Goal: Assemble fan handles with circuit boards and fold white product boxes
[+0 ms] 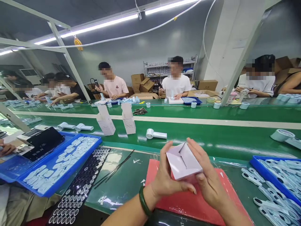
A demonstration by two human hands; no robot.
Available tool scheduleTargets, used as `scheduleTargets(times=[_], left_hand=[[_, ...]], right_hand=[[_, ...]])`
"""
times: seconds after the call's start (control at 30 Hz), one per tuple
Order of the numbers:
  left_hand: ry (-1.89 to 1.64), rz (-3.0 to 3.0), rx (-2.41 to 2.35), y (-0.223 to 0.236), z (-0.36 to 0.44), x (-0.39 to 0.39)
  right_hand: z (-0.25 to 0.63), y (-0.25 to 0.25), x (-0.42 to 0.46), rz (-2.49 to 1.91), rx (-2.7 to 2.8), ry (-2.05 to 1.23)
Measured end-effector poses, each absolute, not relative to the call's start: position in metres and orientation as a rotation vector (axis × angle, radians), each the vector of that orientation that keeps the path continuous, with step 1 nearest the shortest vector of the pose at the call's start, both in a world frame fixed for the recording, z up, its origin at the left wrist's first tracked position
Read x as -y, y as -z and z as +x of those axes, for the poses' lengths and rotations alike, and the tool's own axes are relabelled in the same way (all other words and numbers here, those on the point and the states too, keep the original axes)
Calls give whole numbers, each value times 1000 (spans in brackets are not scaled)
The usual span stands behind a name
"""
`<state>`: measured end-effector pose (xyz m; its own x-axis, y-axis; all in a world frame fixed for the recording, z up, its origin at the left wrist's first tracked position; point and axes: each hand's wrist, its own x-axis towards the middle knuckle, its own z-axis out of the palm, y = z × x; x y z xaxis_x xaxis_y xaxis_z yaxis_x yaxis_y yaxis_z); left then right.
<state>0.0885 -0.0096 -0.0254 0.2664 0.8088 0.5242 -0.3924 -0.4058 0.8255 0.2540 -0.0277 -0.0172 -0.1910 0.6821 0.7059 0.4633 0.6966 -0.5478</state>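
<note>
Between my two hands is a small white cardboard box (185, 163), its folded end flaps facing me. My left hand (164, 175) wraps the box's left side, thumb along the lower edge, with a dark green bangle on the wrist. Against the right side presses my right hand (209, 175), fingers over the far edge and thumb near the front corner. Below them a red mat (192, 201) lies on the bench. Beyond the box, a pale blue handheld part with a round head (156, 134) rests on the green belt.
Two upright white boxes (129, 121) stand on the belt (199, 135). At left is a blue tray (96, 142) of small pale parts, beside a black sheet of round stickers (81, 185) and thin black rods (114, 169). Another blue tray (256, 161) sits right. Several people work opposite.
</note>
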Motion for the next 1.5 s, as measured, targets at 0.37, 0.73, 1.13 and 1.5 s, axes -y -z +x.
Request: scheduleTargets(times=[0.37, 0.73, 1.13, 1.5], left_hand=[[-1758, 762, -668, 10, 73, -24], [-1168, 784, -897, 76, 99, -7], [-960, 1134, -944, 117, 109, -8], [-1010, 914, -840, 90, 108, 17]], right_hand=[[194, 99, 14, -751, 1417, -719], [298, 45, -108, -1272, 1066, -409], [395, 101, -208, -1852, 978, -62], [282, 110, -161, -1801, 1650, -148]])
